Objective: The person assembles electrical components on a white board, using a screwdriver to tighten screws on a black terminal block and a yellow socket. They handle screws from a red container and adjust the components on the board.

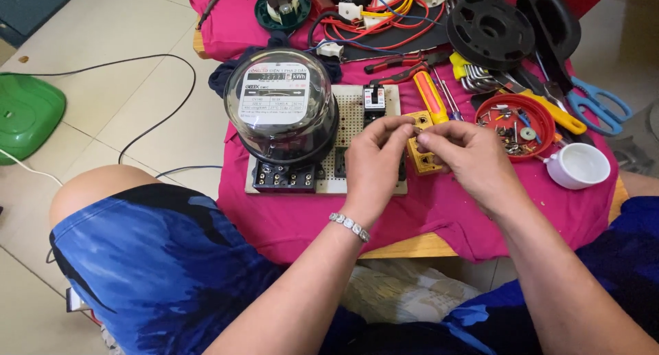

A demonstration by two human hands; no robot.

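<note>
1. Nearest us, our knees in blue patterned shorts (158, 259) frame a low table draped in a magenta cloth (288, 218).
2. Our left hand (371, 159), with a silver link bracelet (349, 226) at the wrist, and our right hand (473, 159) meet above the cloth. Both are pinched nearly closed, thumb against forefinger, around something too small to make out.
3. Directly beneath and between the fingertips sits a small yellow plastic box with round holes (424, 156), partly hidden by both hands. It lies just beyond the fingertips, its long axis running away from us, and the two hands are about equally near it. Whether the fingers touch it we cannot tell.
4. Left of the hands, a pale perforated board (353, 108) carries a round glass-domed electricity meter (281, 108) and a small black breaker (374, 97).
5. To the right stand a red round tray of screws (515, 125) and a white cup (579, 166).
6. Farther off lie an orange-handled screwdriver (430, 97), blue-handled scissors (600, 104), a black spool (489, 31) and red and yellow wires (384, 18).
</note>
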